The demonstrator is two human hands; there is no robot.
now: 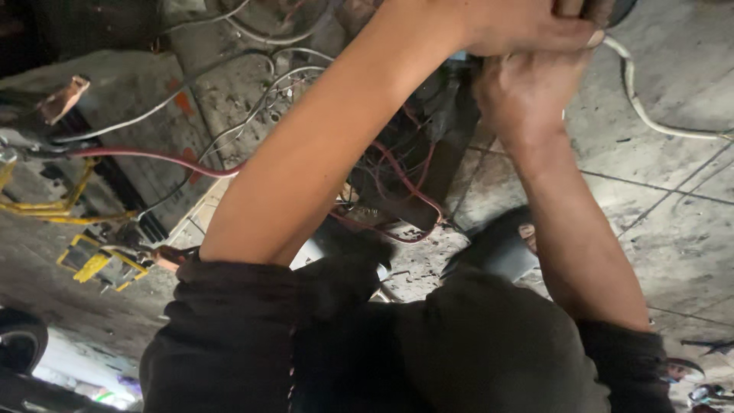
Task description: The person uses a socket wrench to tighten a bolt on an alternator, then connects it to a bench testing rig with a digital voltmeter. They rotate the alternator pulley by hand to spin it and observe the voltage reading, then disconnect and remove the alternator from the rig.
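Both hands meet at the top edge of the view, pressed one over the other. The left hand [527, 27] lies on top with its fingers curled closed, thumb tip showing at the right; the right hand [527, 95] sits under it, knuckles toward the camera. They seem clamped together on something small between them, but that thing is cut off by the frame, so I cannot tell what it is or how firmly it is held. A white cable [638, 99] emerges from just beside the hands and curves away over the tiled floor [673, 222] toward the right edge; it may be what they grip.

Directly beneath the hands lies a dark tangle of thin red wires [405, 183], probably part of the unit being handled, which would explain why the arms reach out over it. A thicker red cable [153, 157] runs from it toward the left edge, crossing grey-white cables [252, 115] on the stained concrete. Near the left edge sit yellow-framed parts [95, 264]. Both sleeves [229, 329] are dark and pushed up, likely to keep cloth out of the wiring. A dark sandal [497, 245] rests by the right forearm.
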